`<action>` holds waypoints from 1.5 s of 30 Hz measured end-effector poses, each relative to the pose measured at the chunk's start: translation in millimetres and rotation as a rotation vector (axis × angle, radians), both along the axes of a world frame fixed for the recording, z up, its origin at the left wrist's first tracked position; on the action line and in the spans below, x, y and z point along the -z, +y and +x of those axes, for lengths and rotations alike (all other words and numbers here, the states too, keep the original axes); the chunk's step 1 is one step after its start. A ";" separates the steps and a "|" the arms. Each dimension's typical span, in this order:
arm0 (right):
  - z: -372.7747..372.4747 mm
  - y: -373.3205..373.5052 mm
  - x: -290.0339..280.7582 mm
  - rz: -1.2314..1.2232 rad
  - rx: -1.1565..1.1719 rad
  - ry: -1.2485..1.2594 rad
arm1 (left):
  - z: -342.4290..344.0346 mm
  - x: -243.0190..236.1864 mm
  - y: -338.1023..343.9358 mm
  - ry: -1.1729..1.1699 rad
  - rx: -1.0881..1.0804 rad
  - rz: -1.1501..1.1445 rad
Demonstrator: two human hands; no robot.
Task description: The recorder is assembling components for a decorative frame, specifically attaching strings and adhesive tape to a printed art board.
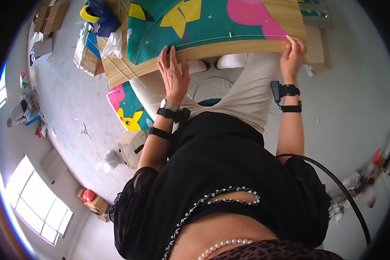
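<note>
A green printed fabric (203,32) with yellow and pink figures lies on a wooden board (229,49) in front of me. Along its near edge runs a thin white cord (251,36), with a small white tab standing near its middle. My left hand (174,76) rests at the board's near edge with fingers stretched out, the fingertips on the fabric's border; nothing is in it. At the right end of that edge my right hand (293,56) has its fingers bent in, the fingertips on the end of the cord.
A second printed fabric piece (128,108) hangs low at the left of my legs. Beyond it stand a blue container with a yellow tape roll (89,14) and a cardboard box (87,54). A white box (131,147) sits on the floor. A black cable (342,186) runs from my right arm.
</note>
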State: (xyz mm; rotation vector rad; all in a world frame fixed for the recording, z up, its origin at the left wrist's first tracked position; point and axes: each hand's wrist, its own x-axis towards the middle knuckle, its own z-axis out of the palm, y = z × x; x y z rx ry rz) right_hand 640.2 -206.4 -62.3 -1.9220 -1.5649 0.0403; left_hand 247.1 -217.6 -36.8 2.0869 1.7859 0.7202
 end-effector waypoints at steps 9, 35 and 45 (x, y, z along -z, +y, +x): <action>-1.1 0.4 -1.9 0.027 -0.020 0.030 | -0.6 0.7 0.6 0.023 -0.002 0.003; 0.6 0.6 1.1 0.031 -0.043 -0.004 | -2.5 0.5 -0.1 -0.022 0.000 -0.009; -0.8 0.4 -4.1 0.066 0.006 0.045 | -23.8 -11.3 0.9 -0.025 -0.049 0.067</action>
